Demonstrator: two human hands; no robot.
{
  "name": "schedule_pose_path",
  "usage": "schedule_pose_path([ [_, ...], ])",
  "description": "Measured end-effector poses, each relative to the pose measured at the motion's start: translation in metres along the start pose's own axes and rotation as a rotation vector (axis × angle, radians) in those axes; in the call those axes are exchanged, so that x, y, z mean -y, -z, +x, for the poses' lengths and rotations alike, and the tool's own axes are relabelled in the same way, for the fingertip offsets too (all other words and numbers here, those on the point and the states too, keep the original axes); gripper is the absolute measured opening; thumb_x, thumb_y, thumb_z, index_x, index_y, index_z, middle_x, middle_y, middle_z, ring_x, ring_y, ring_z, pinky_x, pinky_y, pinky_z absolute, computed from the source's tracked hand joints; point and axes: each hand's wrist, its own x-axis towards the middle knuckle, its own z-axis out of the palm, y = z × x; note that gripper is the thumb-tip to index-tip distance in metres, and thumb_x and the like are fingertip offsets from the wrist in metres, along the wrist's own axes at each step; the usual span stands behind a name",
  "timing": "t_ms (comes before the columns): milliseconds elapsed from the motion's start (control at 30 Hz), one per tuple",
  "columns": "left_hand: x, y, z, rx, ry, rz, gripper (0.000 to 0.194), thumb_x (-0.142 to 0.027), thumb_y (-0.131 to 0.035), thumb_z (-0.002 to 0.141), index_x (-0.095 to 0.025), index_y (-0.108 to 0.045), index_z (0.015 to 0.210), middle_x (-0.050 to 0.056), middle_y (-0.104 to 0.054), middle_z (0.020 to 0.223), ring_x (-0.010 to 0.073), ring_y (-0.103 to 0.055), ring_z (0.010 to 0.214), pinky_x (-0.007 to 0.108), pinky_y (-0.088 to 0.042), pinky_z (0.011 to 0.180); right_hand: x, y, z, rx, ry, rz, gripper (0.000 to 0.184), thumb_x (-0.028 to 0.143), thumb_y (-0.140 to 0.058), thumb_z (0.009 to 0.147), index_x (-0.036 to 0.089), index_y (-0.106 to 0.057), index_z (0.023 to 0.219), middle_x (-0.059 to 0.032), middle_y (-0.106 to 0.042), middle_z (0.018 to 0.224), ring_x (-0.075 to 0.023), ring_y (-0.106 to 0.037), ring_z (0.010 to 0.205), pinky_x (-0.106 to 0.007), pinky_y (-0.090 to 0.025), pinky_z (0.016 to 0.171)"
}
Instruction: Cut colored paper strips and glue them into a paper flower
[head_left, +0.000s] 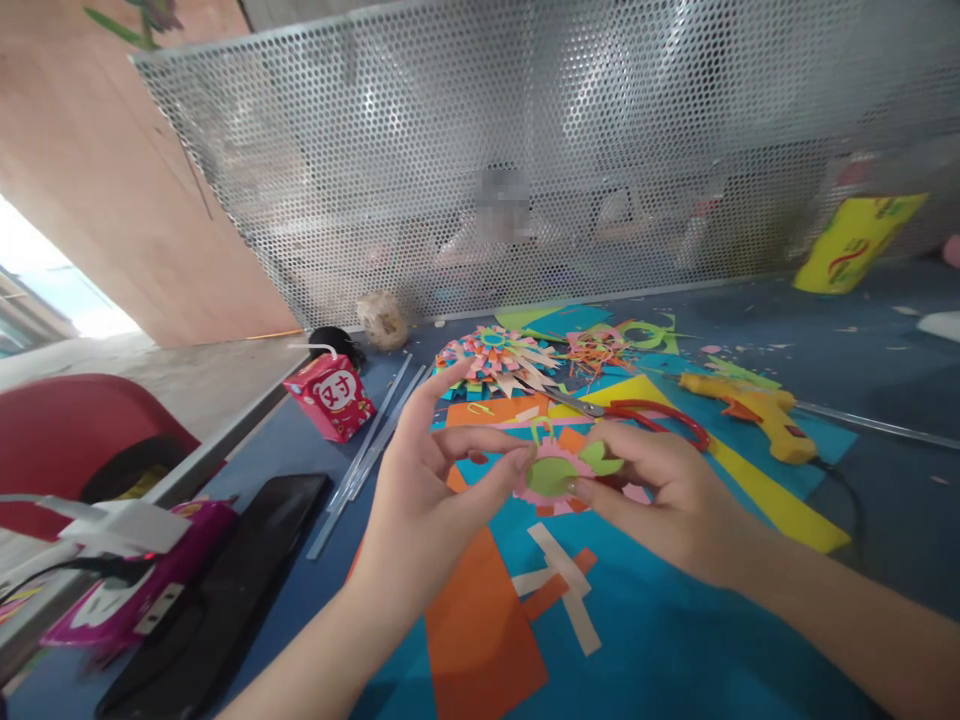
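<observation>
Between both hands is a small paper flower (551, 476), with a round green centre and a pink fringed edge. Small green paper leaves (600, 458) and a green loop stick out from it. My left hand (450, 470) pinches its left edge between thumb and fingers, the index finger pointing up. My right hand (652, 490) grips its right side near the leaves. Below lie cream and orange paper strips (566, 585) on blue paper (675, 640). Just behind the hands are red-handled scissors (660, 410) and a larger layered paper flower (495, 360).
A yellow glue gun (757, 410) lies at right with its cable. Clear glue sticks (367, 455), a red drink carton (330, 395), a black phone (217, 600) and a purple power strip (142, 585) are at left. A perforated metal screen (562, 150) stands behind; paper scraps (600, 350) lie before it.
</observation>
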Motion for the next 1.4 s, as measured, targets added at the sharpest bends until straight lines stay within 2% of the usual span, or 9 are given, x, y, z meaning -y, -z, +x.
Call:
schedule_pose_path([
  [200, 0.002, 0.001, 0.000, 0.046, -0.001, 0.003, 0.066, -0.019, -0.068, 0.072, -0.020, -0.032, 0.127, -0.001, -0.070, 0.071, 0.0175, -0.068, 0.073, 0.028, -0.055, 0.067, -0.002, 0.000, 0.001, 0.034, -0.029, 0.044, 0.014, 0.023, -0.049, 0.084, 0.019, -0.047, 0.071, 0.0015, -0.046, 0.064, -0.0109, -0.049, 0.057, -0.020, -0.040, 0.045],
  [467, 0.003, 0.001, -0.001, 0.034, -0.046, 0.051, 0.065, -0.021, -0.068, 0.072, -0.020, -0.034, 0.127, -0.001, -0.069, 0.074, 0.0168, -0.066, 0.077, 0.031, -0.050, 0.077, 0.000, 0.000, 0.001, 0.042, -0.048, 0.114, 0.012, 0.023, -0.049, 0.085, 0.019, -0.049, 0.074, 0.0009, -0.050, 0.066, -0.0122, -0.054, 0.059, -0.021, -0.044, 0.048],
  [700, 0.003, 0.005, 0.001, 0.054, 0.009, -0.108, 0.049, -0.021, -0.055, 0.083, -0.018, -0.036, 0.128, -0.001, -0.070, 0.073, 0.0105, -0.066, 0.076, 0.020, -0.051, 0.074, 0.001, -0.001, 0.004, 0.033, -0.114, 0.289, 0.019, 0.024, -0.053, 0.081, 0.019, -0.042, 0.067, 0.0051, -0.043, 0.059, -0.0074, -0.046, 0.049, -0.017, -0.037, 0.041],
  [833, 0.004, 0.007, 0.003, 0.098, 0.105, -0.219, 0.052, -0.024, -0.056, 0.083, -0.020, -0.036, 0.131, 0.001, -0.072, 0.079, 0.0137, -0.066, 0.082, 0.025, -0.049, 0.080, 0.001, -0.001, 0.003, 0.027, -0.113, 0.369, 0.023, 0.024, -0.052, 0.083, 0.020, -0.037, 0.066, 0.0060, -0.042, 0.056, -0.0058, -0.042, 0.045, -0.015, -0.032, 0.036],
  [933, 0.004, 0.007, 0.003, 0.132, 0.176, -0.299, 0.053, -0.023, -0.060, 0.079, -0.019, -0.041, 0.128, 0.001, -0.072, 0.075, 0.0181, -0.066, 0.089, 0.031, -0.047, 0.086, -0.001, 0.001, 0.001, -0.017, 0.006, 0.231, 0.018, 0.023, -0.051, 0.085, 0.020, -0.044, 0.069, 0.0036, -0.050, 0.061, -0.0080, -0.051, 0.052, -0.017, -0.041, 0.043],
  [1067, 0.001, 0.005, -0.001, 0.171, 0.127, -0.329, 0.057, -0.017, -0.066, 0.073, -0.018, -0.043, 0.125, -0.001, -0.072, 0.068, 0.0188, -0.064, 0.094, 0.032, -0.048, 0.088, -0.005, 0.006, -0.001, -0.091, 0.305, -0.066, 0.009, 0.013, -0.050, 0.085, 0.021, -0.053, 0.084, -0.0006, -0.063, 0.078, -0.0127, -0.061, 0.073, -0.021, -0.049, 0.059],
  [1200, -0.004, 0.006, -0.007, 0.276, -0.032, -0.241, 0.060, -0.010, -0.070, 0.069, -0.023, -0.044, 0.121, -0.002, -0.072, 0.070, 0.0167, -0.061, 0.099, 0.029, -0.048, 0.088, -0.010, 0.012, -0.005, -0.072, 0.567, -0.182, 0.019, 0.010, -0.044, 0.089, 0.021, -0.051, 0.102, -0.0039, -0.063, 0.091, -0.0118, -0.060, 0.091, -0.021, -0.050, 0.079],
  [1267, -0.005, 0.008, -0.010, 0.317, -0.121, -0.184, 0.060, -0.008, -0.067, 0.072, -0.028, -0.043, 0.122, -0.004, -0.072, 0.072, 0.0153, -0.061, 0.098, 0.029, -0.049, 0.087, -0.011, 0.014, -0.006, -0.083, 0.626, -0.225, 0.018, 0.012, -0.041, 0.092, 0.019, -0.051, 0.105, -0.0057, -0.061, 0.096, -0.0094, -0.057, 0.096, -0.016, -0.047, 0.084],
  [1400, -0.003, 0.012, -0.014, 0.299, -0.328, 0.016, 0.071, -0.005, -0.067, 0.071, -0.035, -0.036, 0.127, -0.008, -0.072, 0.075, 0.0145, -0.062, 0.095, 0.032, -0.042, 0.096, -0.002, 0.017, -0.004, -0.119, 0.693, -0.270, 0.018, 0.015, -0.038, 0.094, 0.014, -0.054, 0.103, -0.0068, -0.060, 0.097, -0.0053, -0.055, 0.099, -0.008, -0.040, 0.090],
])
